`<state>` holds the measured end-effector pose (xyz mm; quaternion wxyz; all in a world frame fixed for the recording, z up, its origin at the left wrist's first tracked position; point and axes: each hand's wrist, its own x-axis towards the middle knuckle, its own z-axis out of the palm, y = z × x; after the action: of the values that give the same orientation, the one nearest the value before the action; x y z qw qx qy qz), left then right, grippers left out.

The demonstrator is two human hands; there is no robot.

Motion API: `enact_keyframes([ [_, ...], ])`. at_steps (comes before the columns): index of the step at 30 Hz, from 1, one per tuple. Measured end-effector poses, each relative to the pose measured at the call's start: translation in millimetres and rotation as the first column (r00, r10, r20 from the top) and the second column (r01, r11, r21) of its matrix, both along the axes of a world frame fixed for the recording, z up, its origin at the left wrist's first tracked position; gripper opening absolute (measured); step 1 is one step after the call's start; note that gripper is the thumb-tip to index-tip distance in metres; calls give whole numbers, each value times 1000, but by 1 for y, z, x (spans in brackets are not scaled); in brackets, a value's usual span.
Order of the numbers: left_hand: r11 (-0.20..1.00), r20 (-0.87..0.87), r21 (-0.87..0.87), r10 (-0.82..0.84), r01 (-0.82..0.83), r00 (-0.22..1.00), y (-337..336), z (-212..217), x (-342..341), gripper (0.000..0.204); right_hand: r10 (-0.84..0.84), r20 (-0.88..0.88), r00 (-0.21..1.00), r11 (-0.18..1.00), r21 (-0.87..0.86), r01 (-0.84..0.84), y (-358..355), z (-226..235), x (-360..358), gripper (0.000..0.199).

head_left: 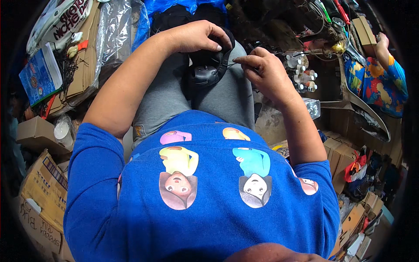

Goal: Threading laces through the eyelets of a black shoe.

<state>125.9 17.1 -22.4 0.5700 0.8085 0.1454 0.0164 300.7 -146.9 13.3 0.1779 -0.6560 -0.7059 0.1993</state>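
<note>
Black shoe [205, 75] touches left hand [198, 37] — just beside right hand [266, 72].

Head view, taken by the left one of two side-by-side fisheye cameras worn on the person's head. The axis points steeply down over the wearer's blue shirt [209, 222], which lies close beneath the lens and fills much of the lower field. Beyond the shirt, farther from the lens, appear the grey trousers [159, 100], the left hand [198, 37] and the right hand [266, 72]. The wide angle also covers cardboard boxes [338, 150] right of the shirt.
</note>
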Motion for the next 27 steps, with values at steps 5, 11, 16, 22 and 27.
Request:
enact_keyframes([
  [5, 998, -10, 55, -28, 29, 1000, 0, 3, -1, 30, 27, 22, 999, 1000, 12, -28, 8, -2, 0, 26],
  [11, 992, 8, 120, -46, 45, 999, -3, 7, -4, 37, 103, -8, 995, 994, -26, -103, 18, -1, 7, 31],
  [16, 995, 6, 88, -39, 39, 999, -2, 1, -1, 40, 124, -148, 981, 984, -107, -140, 22, -11, 15, 32],
  [22, 994, 30, 89, -64, 61, 998, 1, -9, 3, 41, 16, -504, 863, 943, -279, -181, 30, -43, 40, 30],
  [27, 986, 49, 158, -64, 56, 997, 4, -11, 4, 40, 5, -535, 845, 925, -318, -207, 39, -51, 42, 27],
])
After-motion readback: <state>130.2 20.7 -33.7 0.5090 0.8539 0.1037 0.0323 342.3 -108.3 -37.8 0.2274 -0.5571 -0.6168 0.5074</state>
